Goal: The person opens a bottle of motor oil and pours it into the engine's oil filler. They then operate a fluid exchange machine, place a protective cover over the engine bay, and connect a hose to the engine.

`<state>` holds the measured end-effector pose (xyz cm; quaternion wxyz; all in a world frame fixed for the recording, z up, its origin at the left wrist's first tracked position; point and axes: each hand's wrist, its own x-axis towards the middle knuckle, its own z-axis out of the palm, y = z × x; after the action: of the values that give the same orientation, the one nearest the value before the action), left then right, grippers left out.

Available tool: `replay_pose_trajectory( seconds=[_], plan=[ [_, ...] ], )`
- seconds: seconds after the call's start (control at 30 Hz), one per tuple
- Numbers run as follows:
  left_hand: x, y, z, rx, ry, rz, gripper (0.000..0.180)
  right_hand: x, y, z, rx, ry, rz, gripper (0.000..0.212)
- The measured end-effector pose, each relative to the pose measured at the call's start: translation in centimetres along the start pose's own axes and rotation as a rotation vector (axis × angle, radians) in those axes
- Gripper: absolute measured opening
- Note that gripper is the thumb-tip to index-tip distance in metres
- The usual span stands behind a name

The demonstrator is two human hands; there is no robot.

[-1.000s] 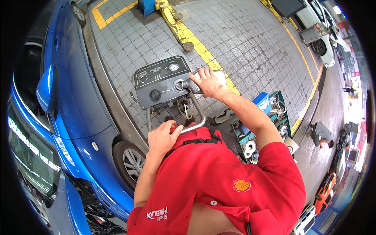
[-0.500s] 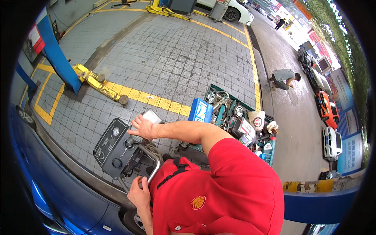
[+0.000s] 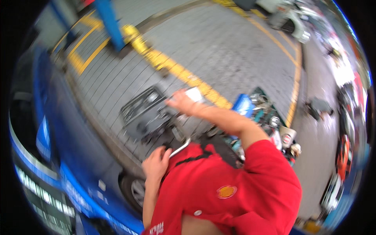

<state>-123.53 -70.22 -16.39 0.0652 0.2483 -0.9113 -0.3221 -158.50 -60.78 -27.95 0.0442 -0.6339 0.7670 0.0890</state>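
Note:
A grey wheeled machine (image 3: pixel 147 127) with a dark gauge panel (image 3: pixel 144 101) stands in front of me, blurred by motion. My right hand (image 3: pixel 183 102) lies over a light grey box-like part (image 3: pixel 194 94) at its right side, fingers stretched toward the panel. Lower down, my left hand (image 3: pixel 156 161) is closed around the end of the bent silver tube handle (image 3: pixel 181 149). Its fingertips are partly hidden. The handle runs close to my red uniform.
A blue car (image 3: pixel 86 129) stands along my left. To the right is a tool cart (image 3: pixel 256 92) with a blue container (image 3: pixel 243 105) and several tools and bottles. A yellow lift arm (image 3: pixel 137 41) lies ahead by a blue post (image 3: pixel 109 23). A person (image 3: pixel 319 107) crouches at far right.
My view has swung left, so the machine, cart and lift arm appear farther right and more of the blue car shows. Both hands stay at the machine.

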Motion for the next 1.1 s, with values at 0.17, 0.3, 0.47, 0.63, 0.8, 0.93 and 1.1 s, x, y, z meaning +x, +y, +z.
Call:
replay_pose_trajectory(
  seconds=[0.17, 0.3, 0.47, 0.63, 0.8, 0.93, 1.1],
  plan=[
    [-0.3, -0.6, -0.2, -0.061, -0.004, 0.016, 0.038, -1.2, -1.0, -2.2, -0.122, -0.127, 0.092, 0.134],
    [-0.7, -1.0, 0.5, -0.042, -0.014, -0.014, 0.035, -1.0, -1.6, -4.1, -0.174, -0.222, 0.093, 0.143],
    [-0.5, -0.5, 0.6, -0.053, -0.04, -0.056, 0.038, -1.1, -1.0, -4.3, -0.189, -0.25, 0.084, 0.141],
    [-0.4, -0.7, 0.6, -0.034, -0.044, -0.054, 0.039, -1.0, -1.0, -4.5, -0.195, -0.254, 0.076, 0.142],
    [-0.3, -0.5, 0.1, -0.049, -0.046, -0.049, 0.04, -0.9, -1.1, -5.0, -0.196, -0.25, 0.067, 0.141],
    [-0.3, -0.6, 0.1, -0.056, -0.049, -0.046, 0.041, -0.9, -1.1, -5.0, -0.208, -0.239, 0.06, 0.138],
    [-0.4, -0.8, 0.4, -0.075, -0.007, -0.025, 0.045, -0.9, -1.2, -5.1, -0.211, -0.232, 0.057, 0.137]
  ],
)
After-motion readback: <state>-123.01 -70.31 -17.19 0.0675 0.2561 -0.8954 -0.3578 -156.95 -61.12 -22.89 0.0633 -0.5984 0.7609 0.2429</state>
